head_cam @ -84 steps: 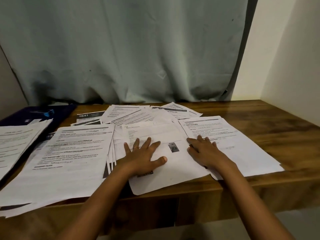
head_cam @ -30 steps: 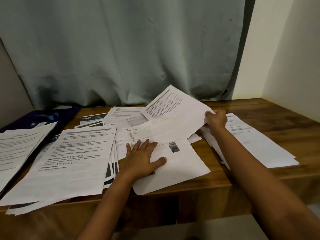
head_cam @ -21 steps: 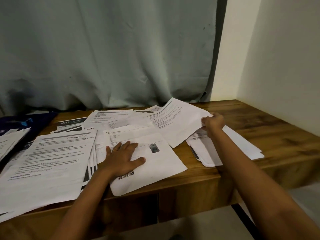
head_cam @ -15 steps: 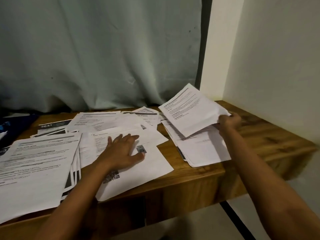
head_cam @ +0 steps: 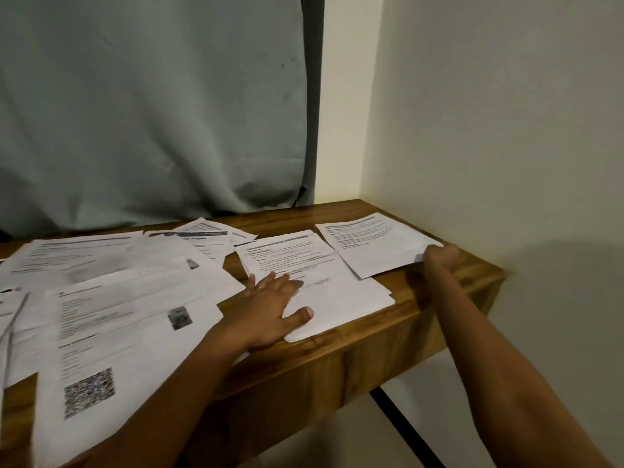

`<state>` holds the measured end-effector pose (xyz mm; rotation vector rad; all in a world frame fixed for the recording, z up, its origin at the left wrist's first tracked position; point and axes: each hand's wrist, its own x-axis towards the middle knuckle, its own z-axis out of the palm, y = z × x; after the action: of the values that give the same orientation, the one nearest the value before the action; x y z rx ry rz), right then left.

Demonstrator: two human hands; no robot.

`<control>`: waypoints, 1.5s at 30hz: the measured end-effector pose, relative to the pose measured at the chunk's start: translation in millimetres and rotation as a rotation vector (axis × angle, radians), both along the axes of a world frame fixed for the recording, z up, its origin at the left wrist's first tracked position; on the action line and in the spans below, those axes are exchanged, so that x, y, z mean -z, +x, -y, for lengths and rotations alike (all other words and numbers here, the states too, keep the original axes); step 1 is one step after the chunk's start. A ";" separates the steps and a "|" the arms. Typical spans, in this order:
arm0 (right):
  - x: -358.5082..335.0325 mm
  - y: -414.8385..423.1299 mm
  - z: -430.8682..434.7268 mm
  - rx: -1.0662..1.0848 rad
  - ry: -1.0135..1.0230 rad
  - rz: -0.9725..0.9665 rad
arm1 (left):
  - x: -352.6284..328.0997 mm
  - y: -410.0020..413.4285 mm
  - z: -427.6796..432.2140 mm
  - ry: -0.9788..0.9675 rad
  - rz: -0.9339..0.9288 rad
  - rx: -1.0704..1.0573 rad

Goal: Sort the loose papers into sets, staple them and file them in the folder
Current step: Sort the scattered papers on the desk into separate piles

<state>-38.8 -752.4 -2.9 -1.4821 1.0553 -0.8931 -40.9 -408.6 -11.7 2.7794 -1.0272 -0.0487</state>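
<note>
Loose printed papers cover the wooden desk (head_cam: 401, 336). My left hand (head_cam: 270, 309) lies flat with fingers spread on the near corner of a small stack of sheets (head_cam: 324, 282) at the desk's right part. My right hand (head_cam: 440, 256) pinches the near right corner of a single printed sheet (head_cam: 371, 243), which lies low at the desk's far right corner, overlapping the stack's edge. A sheet with a small photo and a QR code (head_cam: 121, 336) lies at the near left. No stapler or folder is in view.
A grey curtain (head_cam: 152, 113) hangs behind the desk. A pale wall (head_cam: 489, 130) closes the right side, right at the desk's end. More overlapping papers (head_cam: 84, 261) spread across the left and back. A dark desk leg (head_cam: 401, 427) runs below the right end.
My right hand lifted a sheet from the middle pile and carried it right to the far right corner of the desk. My left hand shifted from the photo sheet onto the right stack. The view swung right.
</note>
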 end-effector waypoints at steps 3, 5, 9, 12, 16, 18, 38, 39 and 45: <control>2.9 -2.1 5.4 -0.025 -0.230 -0.249 | 12.7 -3.1 18.2 0.008 0.000 0.034; 12.5 -0.6 17.9 -0.030 -0.383 -0.332 | 21.3 -4.9 27.7 0.026 0.007 0.039; 19.2 8.4 8.7 -0.087 -0.838 -0.439 | 34.5 -5.9 37.1 0.088 0.020 0.004; 15.1 7.3 -20.3 -0.647 -0.869 -0.244 | 38.8 -5.4 38.6 0.048 0.005 -0.020; 24.5 14.0 -42.2 -1.003 -0.986 -0.616 | 39.2 -7.6 38.9 -0.002 0.006 -0.040; 29.5 14.8 -37.7 -0.993 -0.960 -0.649 | 39.5 -8.9 38.9 -0.030 0.007 -0.049; -25.2 39.8 -142.7 -0.967 -0.995 -0.268 | -6.7 -15.7 -5.4 -0.147 0.190 -0.115; -28.0 42.2 -161.6 -0.983 -1.003 -0.235 | -12.2 -11.2 -19.2 -0.144 0.219 -0.144; -17.8 60.4 -268.9 -1.073 -0.815 -0.177 | -16.3 13.5 -122.5 -0.134 0.230 -0.354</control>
<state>21.6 -483.5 14.8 -2.4415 -0.1618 -0.3775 -27.4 -286.1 4.6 2.8405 -0.5404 0.3793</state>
